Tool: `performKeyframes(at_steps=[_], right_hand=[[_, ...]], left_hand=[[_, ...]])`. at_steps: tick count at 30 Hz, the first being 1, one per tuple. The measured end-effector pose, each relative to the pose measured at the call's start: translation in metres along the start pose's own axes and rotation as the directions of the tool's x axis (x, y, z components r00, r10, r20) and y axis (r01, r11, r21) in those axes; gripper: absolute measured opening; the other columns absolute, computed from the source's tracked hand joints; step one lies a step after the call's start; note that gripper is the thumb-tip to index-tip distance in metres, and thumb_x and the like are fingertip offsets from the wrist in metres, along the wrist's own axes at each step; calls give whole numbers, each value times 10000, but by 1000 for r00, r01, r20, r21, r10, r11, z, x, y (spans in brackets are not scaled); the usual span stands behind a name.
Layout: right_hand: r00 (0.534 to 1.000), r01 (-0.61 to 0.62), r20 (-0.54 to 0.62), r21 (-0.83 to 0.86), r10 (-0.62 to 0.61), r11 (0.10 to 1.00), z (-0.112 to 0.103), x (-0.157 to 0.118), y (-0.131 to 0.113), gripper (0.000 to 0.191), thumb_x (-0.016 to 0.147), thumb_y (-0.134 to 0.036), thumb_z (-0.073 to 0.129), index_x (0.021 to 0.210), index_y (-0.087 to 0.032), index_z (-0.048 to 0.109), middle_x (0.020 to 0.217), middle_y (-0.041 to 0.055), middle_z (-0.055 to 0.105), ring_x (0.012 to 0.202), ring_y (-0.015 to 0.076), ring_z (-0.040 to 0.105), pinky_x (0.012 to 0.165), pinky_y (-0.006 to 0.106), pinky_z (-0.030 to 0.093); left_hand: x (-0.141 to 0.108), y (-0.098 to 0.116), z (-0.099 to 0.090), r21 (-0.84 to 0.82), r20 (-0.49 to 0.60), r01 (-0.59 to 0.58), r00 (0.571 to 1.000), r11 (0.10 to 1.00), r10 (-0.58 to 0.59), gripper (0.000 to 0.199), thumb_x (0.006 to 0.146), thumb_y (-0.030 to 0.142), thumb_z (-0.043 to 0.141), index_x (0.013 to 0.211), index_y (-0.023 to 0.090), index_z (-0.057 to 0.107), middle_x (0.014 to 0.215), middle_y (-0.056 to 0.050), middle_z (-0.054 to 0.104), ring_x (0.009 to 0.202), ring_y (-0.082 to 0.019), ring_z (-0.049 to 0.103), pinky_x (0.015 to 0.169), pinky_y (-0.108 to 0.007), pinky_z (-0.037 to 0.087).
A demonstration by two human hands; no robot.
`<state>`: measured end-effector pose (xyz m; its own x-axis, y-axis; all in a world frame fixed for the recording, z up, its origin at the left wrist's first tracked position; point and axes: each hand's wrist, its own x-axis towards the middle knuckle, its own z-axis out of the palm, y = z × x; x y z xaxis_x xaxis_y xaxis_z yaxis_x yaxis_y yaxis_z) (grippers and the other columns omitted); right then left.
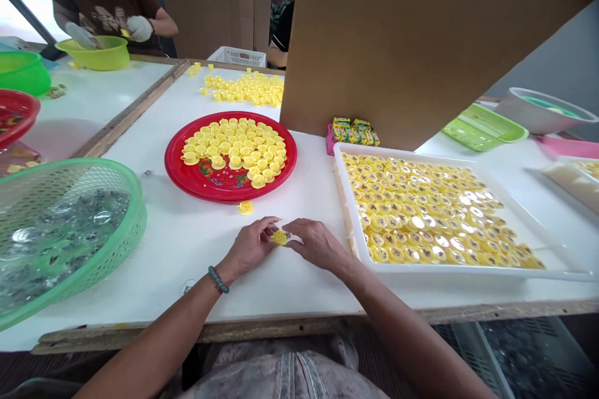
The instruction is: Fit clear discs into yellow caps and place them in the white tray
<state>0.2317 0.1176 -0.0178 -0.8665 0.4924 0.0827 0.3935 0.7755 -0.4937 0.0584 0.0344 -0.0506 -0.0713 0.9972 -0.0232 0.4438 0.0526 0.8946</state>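
My left hand (253, 244), with a beaded bracelet at the wrist, pinches a small yellow toy cup (279, 237) above the white table. On the cup's other side, my right hand (318, 243) has its thumb and fingers closed round a small clear piece with a dark mark, partly hidden by the fingertips. One loose yellow cup (245, 207) lies on the table just beyond my left hand. Past it, a red tray (219, 194) carries many yellow cups on saucers. To the right, a white tray (344, 199) holds rows of yellow cups with shiny printed tops.
A green mesh basket (138, 218) of clear printed pieces stands at left. More yellow cups (248, 87) lie at the back. A cardboard sheet (374, 43) rises behind small packets (353, 132). Across the table, a gloved co-worker (112, 6) works over a yellow bowl (105, 56).
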Motion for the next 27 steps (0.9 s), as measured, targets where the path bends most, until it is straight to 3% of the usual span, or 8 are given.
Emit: performKeyframes(at_steps=[4,12,19,23,27], right_hand=[[992,48,119,-69,-40,996,3,17,1,145,803,-119,613,920,-186,670,860,45,679,803,154,633,708,235,437],[983,77,181,-260,-29,963,11,19,-4,147,810,-88,588,913,-159,666,786,62,660,714,156,618,600,228,390],[945,38,320,-299,62,953,1,34,-14,106,794,-103,602,781,-140,701,760,85,676,693,173,626,583,234,396],[949,50,312,-304,50,951,3,36,-11,114,793,-108,596,767,-135,703,752,86,675,698,176,626,578,235,389],[965,28,259,-264,44,964,8,33,-7,128,797,-111,589,801,-159,708,772,70,672,720,178,628,590,240,395]], left_hand=[[5,-5,0,-168,1,16,1000,986,-16,479,711,196,577,1184,220,503,915,-20,691,763,-158,617,758,-287,495],[5,-5,-3,-369,50,141,990,919,-132,509,702,225,595,1198,163,496,965,-69,699,870,-182,632,853,-334,475],[8,-4,7,-521,32,320,934,791,-357,451,598,312,750,989,143,602,802,-73,708,687,-184,640,659,-314,497],[12,-2,7,-568,52,398,891,720,-451,406,547,272,775,897,141,616,754,-68,711,667,-192,648,650,-321,509],[13,4,5,-534,33,413,882,738,-470,388,541,260,764,880,141,616,749,-64,706,656,-194,646,619,-309,513]])
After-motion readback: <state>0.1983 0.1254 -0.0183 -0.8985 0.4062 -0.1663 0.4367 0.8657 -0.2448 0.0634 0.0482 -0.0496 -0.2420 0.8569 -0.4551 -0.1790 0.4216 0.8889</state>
